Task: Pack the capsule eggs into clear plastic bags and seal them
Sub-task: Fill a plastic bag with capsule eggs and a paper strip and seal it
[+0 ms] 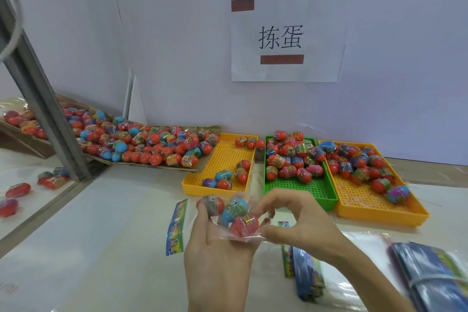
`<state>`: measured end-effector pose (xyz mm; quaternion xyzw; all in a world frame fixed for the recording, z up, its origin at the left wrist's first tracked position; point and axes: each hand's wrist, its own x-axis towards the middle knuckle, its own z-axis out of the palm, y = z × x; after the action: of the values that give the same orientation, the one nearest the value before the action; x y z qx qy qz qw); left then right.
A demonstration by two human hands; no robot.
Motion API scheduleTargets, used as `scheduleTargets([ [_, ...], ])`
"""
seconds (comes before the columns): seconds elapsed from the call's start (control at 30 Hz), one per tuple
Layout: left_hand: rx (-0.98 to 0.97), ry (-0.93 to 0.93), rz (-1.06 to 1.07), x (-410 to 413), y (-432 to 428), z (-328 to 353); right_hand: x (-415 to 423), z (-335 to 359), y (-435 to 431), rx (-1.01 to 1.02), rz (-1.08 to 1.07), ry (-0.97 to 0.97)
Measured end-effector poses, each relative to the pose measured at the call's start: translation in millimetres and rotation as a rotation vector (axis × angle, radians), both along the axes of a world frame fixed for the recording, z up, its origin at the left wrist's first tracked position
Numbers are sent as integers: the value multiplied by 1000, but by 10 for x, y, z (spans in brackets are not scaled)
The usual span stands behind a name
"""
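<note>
Three eggs (231, 213) sit in the clear bag (240, 232), cradled on my left hand (215, 243) with its fingers loosely spread beneath, while my right hand (298, 220) pinches the bag's edge between thumb and fingers; if that pinch slips or the slick film crumples, I judge the eggs could roll out onto the worktop (114, 235) or the seal could close crooked. Close ahead stand the yellow tray (192, 182), green tray (331, 197) and second yellow tray (417, 213), with label stacks (430, 268) by my right wrist, crowding the space.
</note>
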<state>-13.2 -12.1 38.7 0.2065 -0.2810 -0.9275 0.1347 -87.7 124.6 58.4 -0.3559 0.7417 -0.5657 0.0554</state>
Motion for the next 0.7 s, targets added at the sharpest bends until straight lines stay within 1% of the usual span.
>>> scheduleTargets([
  [0.03,8,-2,-10,-11,-8,53,7,2,-2,-4,8,13],
  [0.1,-45,48,-10,-26,10,110,13,3,-4,-8,12,31],
  [0.13,25,34,-52,-55,-19,136,11,-1,-7,-9,10,39],
  [0.17,38,45,-139,-21,-27,161,14,-9,-13,-9,6,44],
  [0.23,68,29,-210,7,-30,224,37,-24,-34,-25,-3,60],
  [0.27,82,46,-220,50,-44,223,52,-29,-48,-44,-8,80],
  [0.33,114,144,-223,155,-52,216,81,-41,-81,-69,-23,138],
  [0.4,100,194,-226,220,-71,212,116,-52,-108,-88,-50,175],
  [0.5,70,169,-237,237,-103,191,166,-49,-141,-145,-52,191],
  [0.7,0,215,-274,270,-120,230,138,-3,-113,-192,-35,215],
])
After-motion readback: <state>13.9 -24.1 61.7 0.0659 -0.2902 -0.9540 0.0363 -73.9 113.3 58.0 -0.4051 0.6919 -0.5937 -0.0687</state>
